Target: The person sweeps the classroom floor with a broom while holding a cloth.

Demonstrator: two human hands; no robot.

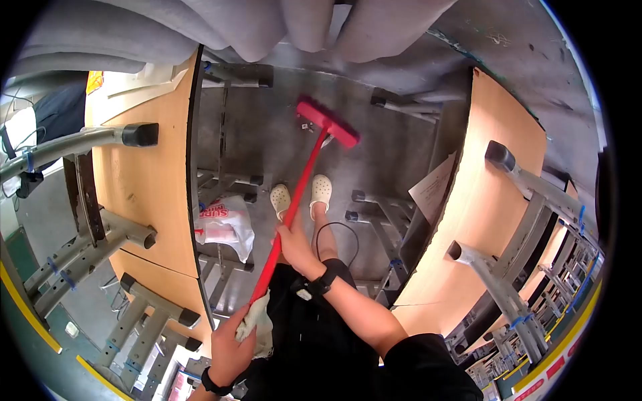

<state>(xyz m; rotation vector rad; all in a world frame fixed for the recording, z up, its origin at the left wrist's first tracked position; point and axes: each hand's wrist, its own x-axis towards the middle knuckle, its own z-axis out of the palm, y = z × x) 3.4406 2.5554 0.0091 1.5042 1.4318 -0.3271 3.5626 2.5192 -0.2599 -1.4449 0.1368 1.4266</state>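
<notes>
A red broom [305, 177] slants across the middle of the head view. Its wide head [326, 123] rests on the grey floor, with small light scraps [306, 126] beside it. My right hand [299, 248] is wrapped around the middle of the handle. Lower down, my left hand [232, 344] grips the handle near its upper end. A pale cloth [259, 327] hangs at that end, against my left hand; whether the fingers hold it too, I cannot tell.
Wooden desks, one on the left [144, 187] and one on the right [498, 200], flank the aisle, with upturned chair legs on top. A white plastic bag [231, 224] hangs by the left desk. Grey curtains [221, 27] cross the far end. Paper [433, 187] sticks out at right.
</notes>
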